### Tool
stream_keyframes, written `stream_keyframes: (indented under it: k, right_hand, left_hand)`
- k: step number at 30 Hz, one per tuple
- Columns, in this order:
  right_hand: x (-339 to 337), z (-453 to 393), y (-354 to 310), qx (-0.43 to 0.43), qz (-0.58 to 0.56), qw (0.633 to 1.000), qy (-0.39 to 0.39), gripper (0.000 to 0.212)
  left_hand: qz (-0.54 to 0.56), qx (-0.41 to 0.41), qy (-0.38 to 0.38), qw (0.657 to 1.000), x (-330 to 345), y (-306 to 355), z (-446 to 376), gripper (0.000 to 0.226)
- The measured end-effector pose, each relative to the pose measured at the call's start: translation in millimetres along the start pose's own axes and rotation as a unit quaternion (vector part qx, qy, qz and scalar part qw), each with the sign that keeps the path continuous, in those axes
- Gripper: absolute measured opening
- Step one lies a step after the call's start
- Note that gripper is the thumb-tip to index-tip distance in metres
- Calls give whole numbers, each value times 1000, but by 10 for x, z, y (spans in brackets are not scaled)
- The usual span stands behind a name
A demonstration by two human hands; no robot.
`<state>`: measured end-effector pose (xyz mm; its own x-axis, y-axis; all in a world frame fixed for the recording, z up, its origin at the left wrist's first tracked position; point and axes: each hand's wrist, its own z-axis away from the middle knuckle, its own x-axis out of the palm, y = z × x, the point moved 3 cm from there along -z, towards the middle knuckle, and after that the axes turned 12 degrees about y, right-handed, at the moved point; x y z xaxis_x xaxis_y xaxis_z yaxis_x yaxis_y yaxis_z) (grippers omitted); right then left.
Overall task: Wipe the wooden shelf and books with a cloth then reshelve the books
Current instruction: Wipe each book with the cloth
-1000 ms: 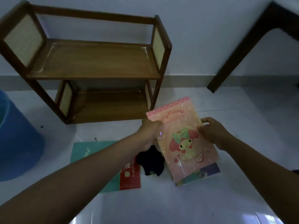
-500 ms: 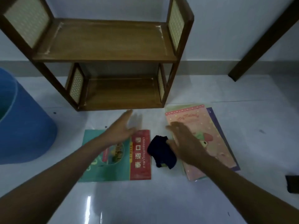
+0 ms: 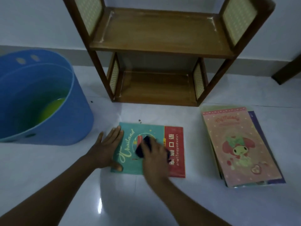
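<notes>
Bracing the teal book (image 3: 146, 128) flat on the floor, left hand (image 3: 105, 149) is open, palm on its left edge; right hand (image 3: 154, 158) presses the dark cloth (image 3: 143, 148) onto the cover. Hard strokes could skid the book toward the pink stack (image 3: 241, 144).

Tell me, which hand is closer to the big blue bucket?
The left hand. It lies flat at the left edge of the teal book, on the side nearest the blue bucket but apart from it. The right hand presses the dark cloth mid-cover, farther away.
</notes>
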<state>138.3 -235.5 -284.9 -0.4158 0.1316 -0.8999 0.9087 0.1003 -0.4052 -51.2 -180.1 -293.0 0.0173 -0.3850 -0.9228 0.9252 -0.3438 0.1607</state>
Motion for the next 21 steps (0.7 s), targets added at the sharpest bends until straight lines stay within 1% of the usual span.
stream_keyframes:
  k: [1, 2, 3, 4, 5, 6, 7, 8, 9, 10, 11, 12, 13, 14, 15, 16, 17, 18, 19, 21]
  right_hand:
    - [99, 96, -259, -73, -24, 997, -20, 54]
    - [162, 151, -445, -155, -41, 986, -41, 47]
    - [172, 67, -480, -217, -43, 974, -51, 45]
    - [178, -62, -425, -246, -25, 967, -55, 45]
    - [164, -246, -286, -235, 5, 971, -46, 49]
    - [131, -444, -96, -175, 32, 983, -50, 54]
    - [67, -626, 116, -79, 53, 995, -28, 59]
    - [-32, -750, 264, 26, 69, 997, -8, 62]
    - [-98, -797, 288, 98, 87, 991, -12, 65]
    - [-132, -784, 158, 102, 117, 988, -29, 68]
    - [-95, -695, -39, 46, 133, 989, -52, 70]
    - [-15, -542, -282, -30, 123, 988, -84, 70]
    - [68, -351, -499, -103, 77, 985, -111, 71]
    - [139, -189, -612, -145, 29, 981, -128, 71]
    - [162, -132, -601, -172, -4, 977, -126, 71]
    - [120, -152, -506, -192, -10, 976, -104, 70]
    - [81, -217, -311, -200, 5, 976, -82, 70]
    - [15, -264, -85, -190, 30, 978, -75, 69]
    - [-83, -295, 174, -152, 56, 985, -58, 65]
    - [-333, -263, 773, -4, 106, 994, -20, 54]
  left_hand:
    - [-3, 1, 6, 1000, -21, -25, 7, 135]
    - [-7, 2, 12, 1000, -22, -46, 24, 131]
    - [-12, 6, 17, 1000, -31, -41, 10, 130]
    - [-13, 7, 18, 1000, -24, -53, 24, 133]
    - [-14, 9, 19, 1000, -25, -59, 20, 138]
    - [-14, 8, 18, 1000, -23, -60, 19, 141]
    - [-12, 8, 19, 1000, 7, -64, 8, 144]
    - [-11, 8, 23, 1000, 17, -66, 7, 145]
    - [-12, 11, 27, 1000, 23, -53, 4, 145]
    - [-13, 11, 27, 999, 23, -55, 1, 145]
    - [-16, 11, 26, 999, 17, -53, -5, 145]
    - [-24, 9, 22, 999, 20, -48, -1, 143]
    - [-34, 6, 23, 999, 8, -26, 11, 142]
    - [-41, 2, 22, 999, -9, -1, 25, 140]
    - [-45, -4, 20, 999, -27, 12, 22, 140]
    - [-49, -12, 18, 999, -31, 10, 40, 140]
    - [-54, -13, 15, 998, -37, 24, 32, 140]
    - [-59, -13, 12, 998, -46, 28, 38, 141]
    - [-62, -15, 4, 998, -42, 31, 46, 141]
    - [-82, -28, 11, 996, -53, 42, 38, 137]
